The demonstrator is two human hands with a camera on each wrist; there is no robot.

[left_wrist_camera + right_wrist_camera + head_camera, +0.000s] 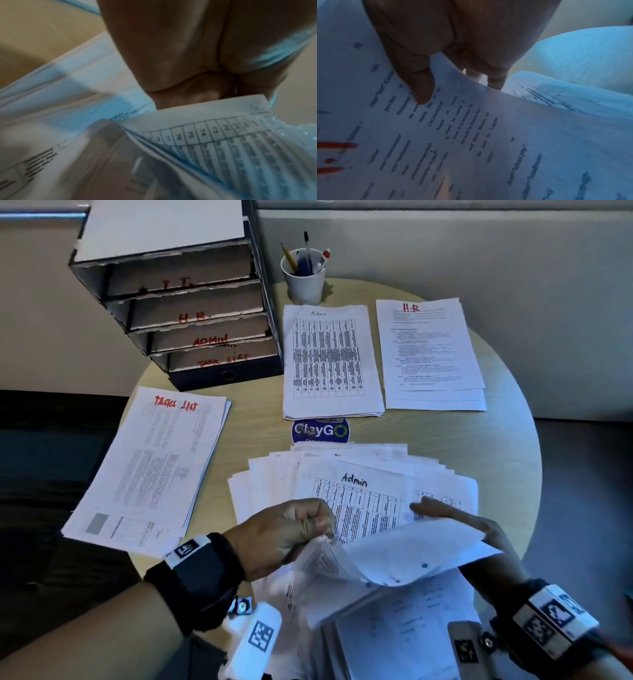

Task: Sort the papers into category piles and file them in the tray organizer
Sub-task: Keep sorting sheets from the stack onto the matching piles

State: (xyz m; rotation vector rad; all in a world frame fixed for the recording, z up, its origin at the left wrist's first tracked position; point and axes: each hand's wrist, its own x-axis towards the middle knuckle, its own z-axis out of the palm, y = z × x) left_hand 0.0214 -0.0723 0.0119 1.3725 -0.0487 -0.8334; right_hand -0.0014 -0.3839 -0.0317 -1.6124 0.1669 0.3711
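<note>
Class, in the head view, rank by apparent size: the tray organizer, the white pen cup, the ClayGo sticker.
1. tray organizer
2. white pen cup
3. ClayGo sticker, partly covered by papers, so its rank against the cup is unsure.

Office setting: a round table (507, 440) carries a tray organizer (191, 313) with shelves labelled H.R. and ADMIN, sorted printed paper piles (330, 361), and a pen cup (305, 280).
</note>
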